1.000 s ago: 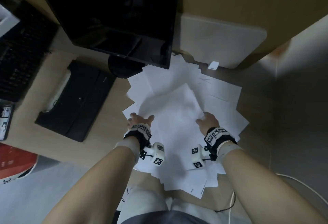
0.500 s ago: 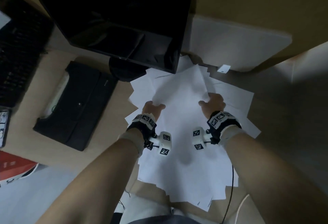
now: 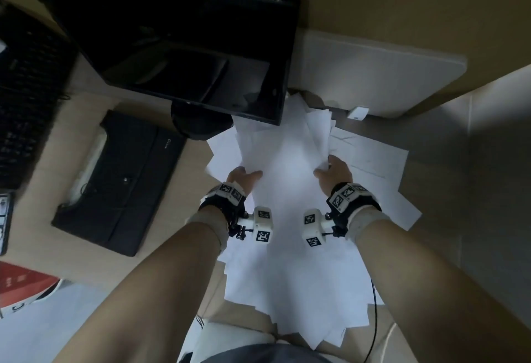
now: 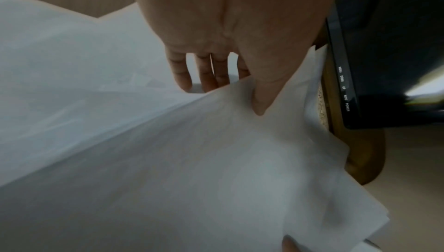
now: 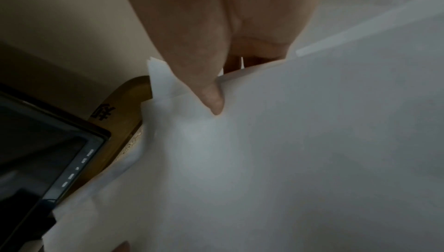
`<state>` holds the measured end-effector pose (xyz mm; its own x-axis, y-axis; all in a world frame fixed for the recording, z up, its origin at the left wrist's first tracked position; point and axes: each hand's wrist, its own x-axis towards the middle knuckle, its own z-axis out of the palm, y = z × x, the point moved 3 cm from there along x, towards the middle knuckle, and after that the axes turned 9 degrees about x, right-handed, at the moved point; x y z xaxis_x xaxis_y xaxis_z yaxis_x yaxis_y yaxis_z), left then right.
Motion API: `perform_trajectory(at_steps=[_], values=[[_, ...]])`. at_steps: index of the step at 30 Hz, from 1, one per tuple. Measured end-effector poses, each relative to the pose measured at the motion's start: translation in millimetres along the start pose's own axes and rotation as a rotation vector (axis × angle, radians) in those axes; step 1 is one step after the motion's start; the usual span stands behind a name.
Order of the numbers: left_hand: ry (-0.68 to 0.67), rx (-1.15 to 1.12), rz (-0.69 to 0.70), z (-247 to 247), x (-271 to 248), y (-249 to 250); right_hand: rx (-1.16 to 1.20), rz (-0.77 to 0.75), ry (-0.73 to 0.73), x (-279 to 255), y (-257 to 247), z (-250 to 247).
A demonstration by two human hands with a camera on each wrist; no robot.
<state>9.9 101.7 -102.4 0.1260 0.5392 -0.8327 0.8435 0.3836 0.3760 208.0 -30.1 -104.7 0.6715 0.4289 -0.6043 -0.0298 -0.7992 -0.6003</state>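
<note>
A loose stack of white paper sheets [image 3: 287, 167] is lifted at its far end over a wider spread of white sheets [image 3: 373, 161] on the desk. My left hand [image 3: 244, 178] grips the stack's left edge, thumb on top [image 4: 261, 102] and fingers [image 4: 206, 77] underneath. My right hand [image 3: 333, 171] pinches the right edge, thumb [image 5: 213, 102] on top of the paper [image 5: 288, 151], fingers hidden behind the sheets. The stack [image 4: 192, 170] bows between both hands.
A black monitor [image 3: 184, 46] stands just beyond the papers, its stand [image 3: 198, 124] close to the stack. A black folder [image 3: 120, 178] lies left on the wooden desk [image 3: 57, 138]. A white board [image 3: 373, 78] leans at the back right. A cable [image 3: 373, 319] hangs near the front edge.
Both hands have moved away from me toward the monitor, gathering the sheets' edges and raising the far end of the stack off the spread.
</note>
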Motion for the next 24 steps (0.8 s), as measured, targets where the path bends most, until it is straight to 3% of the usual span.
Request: perform_trajectory(at_steps=[5, 12, 16, 24], values=[[0.052, -0.093, 0.057, 15.7, -34.8, -1.7, 0.107, -0.035, 0.041, -29.5, 16.5, -24.3], [-0.022, 0.078, 0.041, 76.0, -41.0, -37.7, 0.093, 0.000, -0.028, -69.2, 69.0, -64.1], [0.056, 0.110, 0.143, 80.7, -112.7, -7.2, 0.268, -0.136, 0.113, -98.1, 67.8, -101.6], [0.260, -0.244, 0.439, 61.5, -189.6, 56.8, 0.552, -0.293, 0.198, -146.8, 15.4, -170.1]])
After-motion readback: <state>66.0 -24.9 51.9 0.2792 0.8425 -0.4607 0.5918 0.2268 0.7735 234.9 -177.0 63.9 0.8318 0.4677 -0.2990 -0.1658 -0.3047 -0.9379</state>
